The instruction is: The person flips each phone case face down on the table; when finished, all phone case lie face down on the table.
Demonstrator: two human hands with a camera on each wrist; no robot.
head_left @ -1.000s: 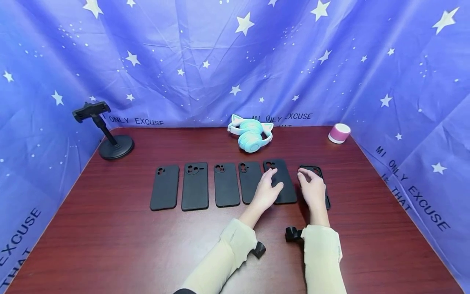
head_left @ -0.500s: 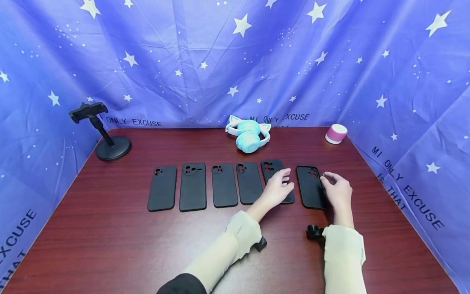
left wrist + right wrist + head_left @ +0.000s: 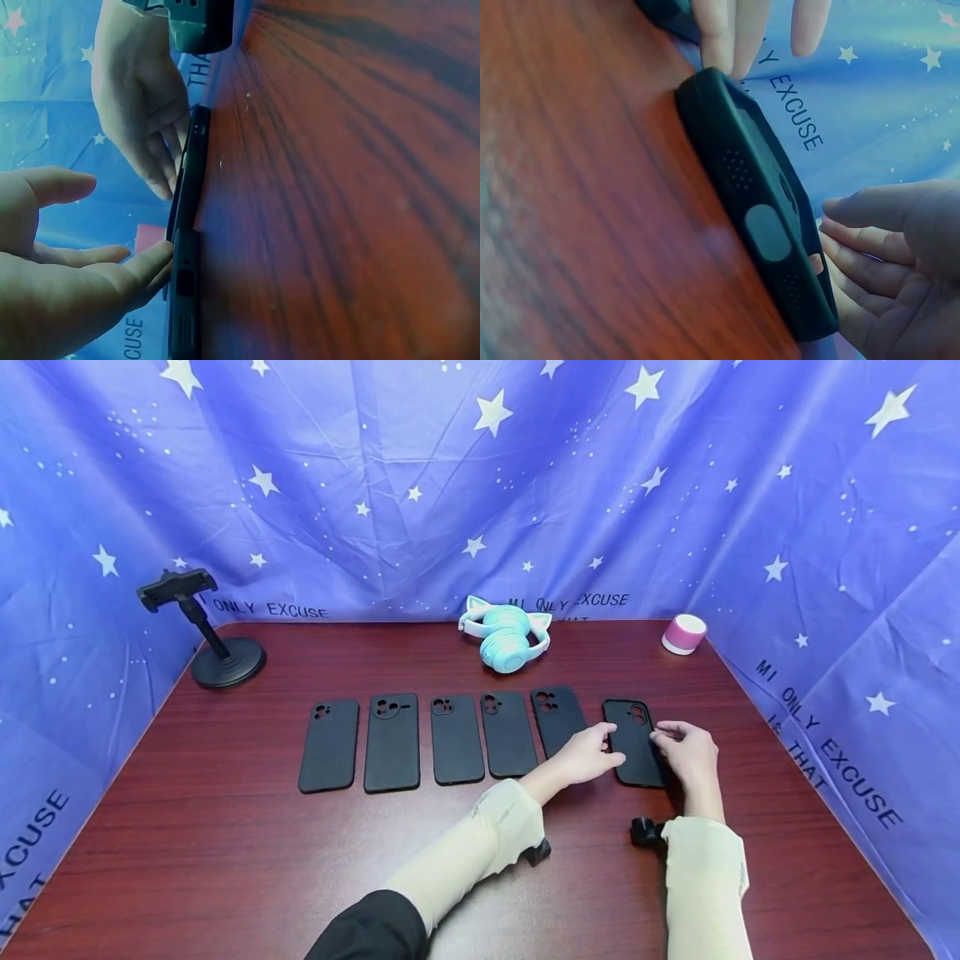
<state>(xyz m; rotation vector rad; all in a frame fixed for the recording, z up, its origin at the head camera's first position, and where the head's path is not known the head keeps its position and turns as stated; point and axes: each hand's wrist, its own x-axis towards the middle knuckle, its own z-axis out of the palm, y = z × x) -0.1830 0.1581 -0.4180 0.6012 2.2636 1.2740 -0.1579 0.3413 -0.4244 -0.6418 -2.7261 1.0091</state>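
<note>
A row of black phone cases lies on the table. The rightmost phone case (image 3: 634, 747) lies hollow side up, its rim raised and its camera opening at the far right corner. My right hand (image 3: 690, 758) is at its right edge, thumb and fingertips close together. In the right wrist view, fingertips show beside the case's side wall; no pinch is plain. My left hand (image 3: 581, 758) reaches over the neighbouring phone case (image 3: 557, 718), which lies back up. Its fairly straight fingers are at the left edge of the rightmost case, thumb spread; contact is unclear in the head view.
Several more black cases, such as the leftmost case (image 3: 330, 746), lie back up to the left. Blue cat-ear headphones (image 3: 504, 637), a pink and white cylinder (image 3: 684, 634) and a black phone stand (image 3: 227, 661) stand farther back. Starry blue cloth (image 3: 420, 485) surrounds the table (image 3: 247, 868).
My right hand has moved from over the rightmost phone case to its right edge. My left hand has shifted right, from above the neighbouring case to the rightmost case's left edge.
</note>
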